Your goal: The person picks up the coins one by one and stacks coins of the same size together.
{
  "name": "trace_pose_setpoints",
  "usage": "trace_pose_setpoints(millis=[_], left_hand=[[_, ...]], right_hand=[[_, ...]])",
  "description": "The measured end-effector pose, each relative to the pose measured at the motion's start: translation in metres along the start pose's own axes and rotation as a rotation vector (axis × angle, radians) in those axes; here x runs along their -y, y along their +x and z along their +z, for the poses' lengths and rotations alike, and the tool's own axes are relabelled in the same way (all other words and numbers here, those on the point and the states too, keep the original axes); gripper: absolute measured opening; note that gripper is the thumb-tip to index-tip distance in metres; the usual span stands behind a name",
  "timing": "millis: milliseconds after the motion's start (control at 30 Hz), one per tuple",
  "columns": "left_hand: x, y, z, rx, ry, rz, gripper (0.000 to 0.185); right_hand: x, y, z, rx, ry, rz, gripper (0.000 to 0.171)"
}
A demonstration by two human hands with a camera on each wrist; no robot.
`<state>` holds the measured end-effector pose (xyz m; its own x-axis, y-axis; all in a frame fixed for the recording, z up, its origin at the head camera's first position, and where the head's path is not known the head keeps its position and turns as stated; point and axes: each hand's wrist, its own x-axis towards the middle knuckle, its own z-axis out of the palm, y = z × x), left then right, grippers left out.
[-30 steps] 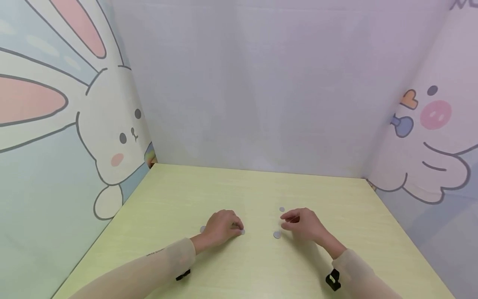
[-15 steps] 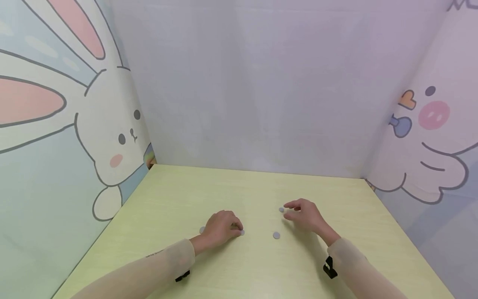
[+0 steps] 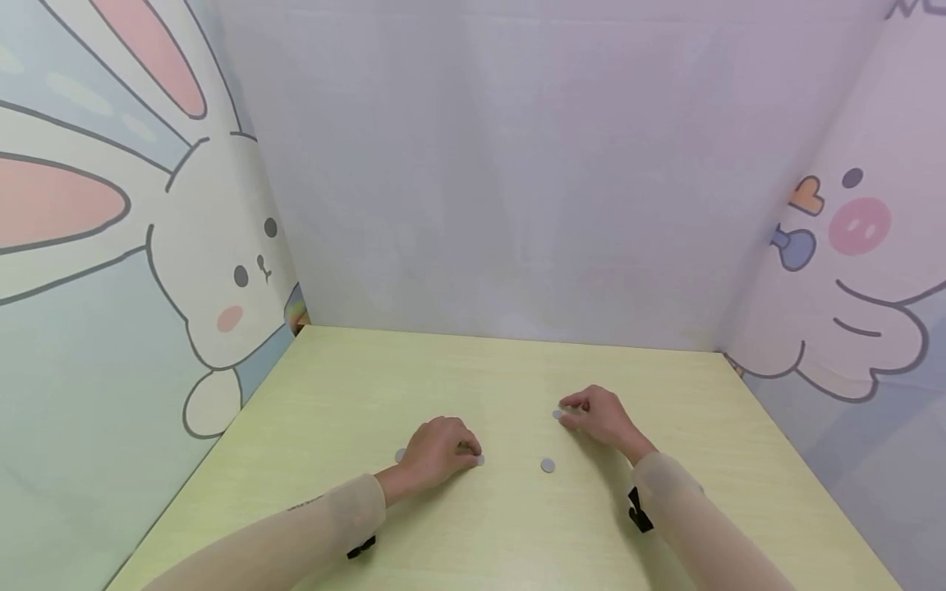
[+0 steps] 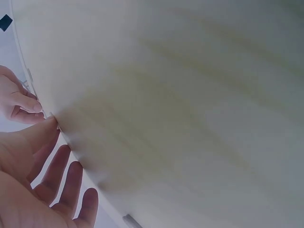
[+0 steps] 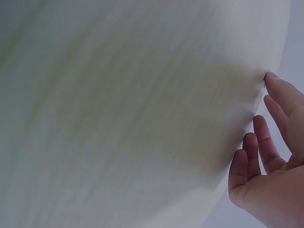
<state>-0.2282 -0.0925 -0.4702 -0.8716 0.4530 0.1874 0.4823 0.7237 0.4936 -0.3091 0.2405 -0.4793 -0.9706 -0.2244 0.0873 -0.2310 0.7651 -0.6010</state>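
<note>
Though both wrist views blur them; left hand (image 3: 438, 450) pinching one disc (image 3: 479, 460); right hand (image 3: 600, 415) fingering another disc (image 3: 557, 414).

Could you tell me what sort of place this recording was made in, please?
Probably a small staged tabletop booth, not a home: a pale green table closed in by cartoon panels, a rabbit on one side, with small grey discs by the left hand and right hand.

The head view looks forward and down over the pale green surface (image 3: 510, 525) from the 6 o'clock edge. Both wrist views sit very close, tilted, sharing that surface (image 4: 190, 95) (image 5: 118, 118) and fingertips.
</note>
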Motion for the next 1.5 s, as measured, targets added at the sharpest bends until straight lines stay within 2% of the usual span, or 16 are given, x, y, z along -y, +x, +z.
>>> trace_pose_setpoints(millis=[200, 533, 1167, 1500], left_hand=[[-0.0003, -0.0002, -0.0007, 0.003, -0.002, 0.003, 0.005], [0.0016, 0.0007, 0.0002, 0.004, 0.005, 0.012, 0.005], [0.0009, 0.0005, -0.0001, 0.005, -0.003, 0.006, 0.004], [0.0047, 0.002, 0.002, 0.006, -0.013, -0.008, 0.004]], right_hand=[[-0.0003, 0.0041, 0.0019, 0.012, 0.007, 0.003, 0.019], [-0.0024, 0.0037, 0.0029, 0.018, 0.018, 0.02, 0.019], [-0.0071, 0.0062, 0.0044, 0.0, -0.028, -0.064, 0.008], [-0.0059, 0.0072, 0.0031, 0.003, -0.055, -0.096, 0.013]])
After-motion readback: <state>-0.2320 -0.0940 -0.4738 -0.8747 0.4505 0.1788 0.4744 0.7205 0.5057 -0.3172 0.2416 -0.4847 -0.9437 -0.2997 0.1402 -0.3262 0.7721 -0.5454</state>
